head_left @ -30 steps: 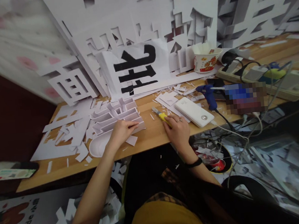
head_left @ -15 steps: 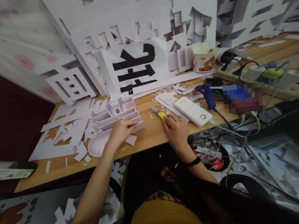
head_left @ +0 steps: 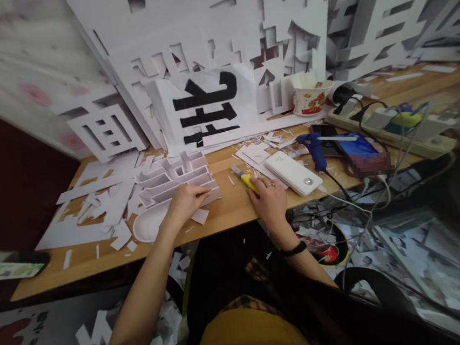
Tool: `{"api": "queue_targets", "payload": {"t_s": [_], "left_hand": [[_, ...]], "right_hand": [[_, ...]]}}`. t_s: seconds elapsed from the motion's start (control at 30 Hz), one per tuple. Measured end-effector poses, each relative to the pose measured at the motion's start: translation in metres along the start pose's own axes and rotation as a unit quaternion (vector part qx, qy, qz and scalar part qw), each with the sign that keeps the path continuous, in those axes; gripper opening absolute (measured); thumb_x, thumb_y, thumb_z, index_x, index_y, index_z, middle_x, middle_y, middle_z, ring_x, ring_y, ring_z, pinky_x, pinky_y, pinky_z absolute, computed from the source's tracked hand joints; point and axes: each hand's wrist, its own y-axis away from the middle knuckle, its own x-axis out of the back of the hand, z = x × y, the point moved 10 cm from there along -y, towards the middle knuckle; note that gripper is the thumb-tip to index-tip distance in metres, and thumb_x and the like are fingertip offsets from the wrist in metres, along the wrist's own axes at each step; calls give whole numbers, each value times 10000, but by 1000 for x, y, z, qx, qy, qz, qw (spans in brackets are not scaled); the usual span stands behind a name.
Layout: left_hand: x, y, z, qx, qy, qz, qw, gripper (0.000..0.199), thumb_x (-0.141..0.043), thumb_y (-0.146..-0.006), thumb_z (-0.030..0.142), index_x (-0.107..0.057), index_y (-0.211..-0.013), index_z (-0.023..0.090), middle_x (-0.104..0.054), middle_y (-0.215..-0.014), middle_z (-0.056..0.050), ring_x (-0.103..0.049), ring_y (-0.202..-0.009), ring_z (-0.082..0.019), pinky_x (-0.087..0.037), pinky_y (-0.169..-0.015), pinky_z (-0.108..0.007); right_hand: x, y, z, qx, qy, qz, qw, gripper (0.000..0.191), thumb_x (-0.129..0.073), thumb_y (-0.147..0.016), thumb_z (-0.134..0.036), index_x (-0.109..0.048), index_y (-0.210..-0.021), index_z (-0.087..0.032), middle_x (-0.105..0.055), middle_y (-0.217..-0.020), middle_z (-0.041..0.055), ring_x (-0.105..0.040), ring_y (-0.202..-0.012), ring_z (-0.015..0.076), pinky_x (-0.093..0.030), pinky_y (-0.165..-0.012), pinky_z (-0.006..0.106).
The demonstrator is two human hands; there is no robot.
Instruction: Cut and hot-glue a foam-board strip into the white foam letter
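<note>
A white three-dimensional letter (head_left: 173,172), built of thin board walls with open channels, lies on the wooden table. My left hand (head_left: 186,201) is closed in a pinch at its near wall, thumb and forefinger together on the edge; the other fingers are partly hidden. To the right, my right hand (head_left: 270,198) rests on the table, fingers wrapped round a yellow utility knife (head_left: 247,180) whose blade points away and to the left. A small white scrap (head_left: 200,215) lies just below the letter.
A white power bank (head_left: 294,173) and a blue glue gun (head_left: 313,147) lie right of the knife. Behind stand a paper cup (head_left: 310,99), a power strip (head_left: 426,140) and a sheet with a black character (head_left: 207,107). White offcuts (head_left: 95,207) cover the table's left.
The view has shifted slightly, so the right-hand objects sit further left in the picture. Both hands keep their grip and place against the letter and the table.
</note>
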Motion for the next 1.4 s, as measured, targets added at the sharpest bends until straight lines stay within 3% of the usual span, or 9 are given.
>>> {"api": "queue_targets", "payload": {"t_s": [0.37, 0.57, 0.7, 0.83, 0.97, 1.17, 1.4], "left_hand": [[0, 1, -1, -3, -7, 2, 1000, 187, -666, -853, 185, -792, -978, 245, -785, -1005, -15, -753, -892, -222, -571, -849, -322], [-2, 3, -1, -7, -29, -3, 1000, 206, -622, -881, 224, -783, -1005, 254, -787, -1016, -19, -748, -911, -230, -564, -846, -326], [-5, 4, -1, -1, -57, -6, 998, 229, -577, -909, 242, -767, -1037, 241, -787, -1019, -45, -741, -916, -246, -551, -841, -340], [-8, 5, 2, -2, -88, -22, 996, 237, -561, -923, 256, -757, -1051, 219, -784, -1018, -74, -733, -910, -266, -535, -841, -358], [-8, 5, 5, -2, -117, -31, 993, 250, -550, -931, 255, -757, -1066, 222, -781, -1022, -89, -728, -918, -279, -525, -829, -361], [-8, 6, 6, 1, -143, -31, 989, 256, -547, -931, 253, -771, -1054, 233, -788, -968, -92, -733, -873, -283, -522, -760, -344], [-11, 6, 2, -1, -142, -19, 990, 251, -554, -936, 255, -775, -1054, 259, -790, -975, -75, -737, -867, -265, -521, -747, -333]], "right_hand": [[-5, 0, 1, -9, 22, -11, 1000, 307, -574, -952, -308, -676, -1215, -187, -715, -1153, 119, -586, -972, 271, -379, -803, 352], [24, -2, -11, -8, -90, -8, 996, 434, -411, -1004, -305, -556, -1377, -138, -685, -1140, 172, -614, -962, 281, -464, -842, 387], [26, 17, -31, -44, -213, -108, 970, 499, -313, -1017, -289, -435, -1472, -125, -697, -1086, 166, -654, -901, 263, -511, -784, 370], [8, 47, -50, -72, -208, -215, 951, 532, -413, -983, -239, -402, -1505, -138, -715, -1029, 157, -672, -892, 280, -515, -801, 383], [0, 59, -57, -89, -190, -233, 950, 524, -425, -981, -199, -419, -1504, -164, -704, -1083, 157, -674, -936, 270, -503, -831, 360], [-7, 63, -62, -84, -171, -245, 951, 505, -454, -972, -204, -470, -1476, -192, -708, -994, 123, -679, -886, 242, -495, -774, 301], [-10, 65, -69, -76, -118, -273, 952, 523, -415, -987, -196, -417, -1510, -197, -704, -951, 126, -684, -829, 237, -489, -735, 296]]}}
